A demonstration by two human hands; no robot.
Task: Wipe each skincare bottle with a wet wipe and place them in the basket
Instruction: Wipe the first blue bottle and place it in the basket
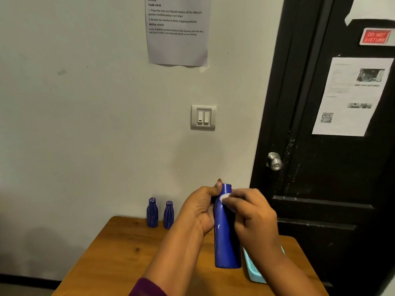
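Lower centre of the frame, a tall blue bottle (226,242) stands upright over the wooden counter (119,253). The left hand (201,212) grips its upper part, fingers curled round it and the thumb up beside the cap. The right hand (252,212) pinches a white wet wipe (224,197) against the bottle near its top. Just right of the bottle lies a pale blue basket (254,272) (partly hidden by the right forearm). Two small blue bottles (152,213) stand side by side further left, by the wall.

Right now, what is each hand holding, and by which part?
The left hand grips the tall blue bottle by its upper part; the right hand holds a white wet wipe against it near the top.
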